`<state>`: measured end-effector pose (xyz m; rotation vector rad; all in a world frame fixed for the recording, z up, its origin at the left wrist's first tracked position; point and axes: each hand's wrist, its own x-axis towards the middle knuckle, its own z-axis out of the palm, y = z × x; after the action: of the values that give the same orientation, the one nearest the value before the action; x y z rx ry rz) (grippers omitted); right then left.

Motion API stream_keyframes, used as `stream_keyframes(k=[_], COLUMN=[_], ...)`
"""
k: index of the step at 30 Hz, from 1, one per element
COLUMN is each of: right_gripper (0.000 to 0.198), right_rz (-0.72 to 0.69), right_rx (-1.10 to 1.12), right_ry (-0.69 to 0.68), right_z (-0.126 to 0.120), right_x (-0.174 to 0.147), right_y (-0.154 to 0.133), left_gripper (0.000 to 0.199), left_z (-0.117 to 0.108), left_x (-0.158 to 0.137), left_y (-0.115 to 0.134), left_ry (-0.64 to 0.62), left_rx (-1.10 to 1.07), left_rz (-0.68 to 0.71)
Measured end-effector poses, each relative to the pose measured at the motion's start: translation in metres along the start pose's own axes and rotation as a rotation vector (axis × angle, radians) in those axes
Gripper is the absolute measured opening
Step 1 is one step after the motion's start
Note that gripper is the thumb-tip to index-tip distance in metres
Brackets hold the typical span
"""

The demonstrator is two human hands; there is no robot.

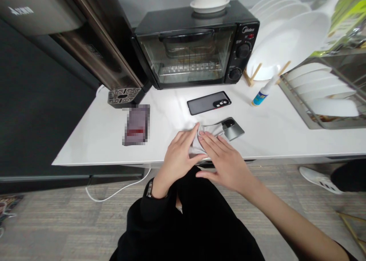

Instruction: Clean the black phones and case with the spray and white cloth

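Note:
A smartphone (pixel 236 131) lies near the counter's front edge, its camera end showing and the rest under a light grey cloth (pixel 215 130). My right hand (pixel 227 164) lies over the cloth with straight fingers touching it and the thumb held apart. At the cloth's left side is my left hand (pixel 177 155), fingers stretched out and thumb spread along the near side. Whether its fingertips touch the phone beneath is hidden. Just behind the phone lies a dark-edged, translucent phone case (pixel 203 104).
Across the white counter (pixel 94 139) stand a toaster oven (pixel 188 59), a drink dispenser (pixel 122 95) and a small spray bottle (pixel 260 96). A blurred-out flat item (pixel 137 124) lies left. White plates (pixel 288 40) and a dish basket (pixel 297 104) are right. Another person's shoe (pixel 320 179) shows below.

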<state>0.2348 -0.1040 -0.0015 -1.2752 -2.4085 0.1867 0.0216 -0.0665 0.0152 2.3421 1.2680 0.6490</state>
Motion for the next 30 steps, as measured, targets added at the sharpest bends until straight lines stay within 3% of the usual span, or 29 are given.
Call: stream_keyframes(k=[2, 5, 7, 9, 11, 14, 16, 19, 21, 24, 26, 28, 30], right_gripper=[0.092, 0.095, 0.105, 0.113, 0.112, 0.095, 0.095, 0.111, 0.108, 0.095, 0.097, 0.107, 0.115], right_rz=[0.087, 0.241, 0.189, 0.041, -0.054, 0.073, 0.182, 0.076, -0.004, 0.179, 0.31, 0.242, 0.059], right_rx=[-0.063, -0.12, -0.087, -0.02, 0.024, -0.034, -0.078, -0.034, -0.009, -0.079, -0.126, -0.107, -0.048], right_ry=[0.034, 0.105, 0.097, 0.034, -0.026, 0.042, 0.115, 0.064, 0.008, 0.081, 0.149, 0.123, 0.032], right_z=[-0.009, -0.012, -0.008, -0.002, 0.0, -0.002, -0.002, 0.003, 0.004, 0.0, -0.001, 0.002, 0.007], right_x=[-0.005, -0.005, -0.002, 0.002, 0.004, 0.007, 0.009, 0.011, 0.012, 0.012, 0.012, 0.012, 0.01], right_y=[0.025, 0.042, 0.03, 0.01, -0.001, 0.007, 0.013, 0.008, 0.007, 0.019, 0.022, 0.011, -0.005], left_gripper=[0.1, 0.1, 0.1, 0.097, 0.094, 0.095, 0.097, 0.095, 0.094, 0.095, 0.095, 0.093, 0.091], left_z=[0.001, 0.002, 0.002, 0.002, 0.002, 0.003, 0.003, 0.003, 0.003, 0.004, 0.005, 0.005, 0.005], left_x=[0.001, 0.001, 0.001, 0.0, 0.0, 0.0, 0.001, 0.001, 0.001, 0.001, 0.001, 0.001, 0.001], left_y=[0.001, 0.001, 0.0, -0.001, -0.002, -0.002, -0.001, -0.001, 0.0, 0.0, 0.001, 0.001, 0.001], left_ry=[0.0, 0.008, 0.016, 0.019, 0.017, 0.01, 0.011, 0.026, 0.028, 0.011, 0.008, 0.018, 0.027], left_rx=[-0.01, -0.021, -0.024, -0.016, -0.002, 0.002, -0.005, 0.002, 0.011, 0.012, 0.011, 0.02, 0.038], left_rz=[0.004, 0.017, 0.019, 0.019, 0.022, 0.046, 0.055, 0.041, 0.041, 0.058, 0.063, 0.063, 0.05])
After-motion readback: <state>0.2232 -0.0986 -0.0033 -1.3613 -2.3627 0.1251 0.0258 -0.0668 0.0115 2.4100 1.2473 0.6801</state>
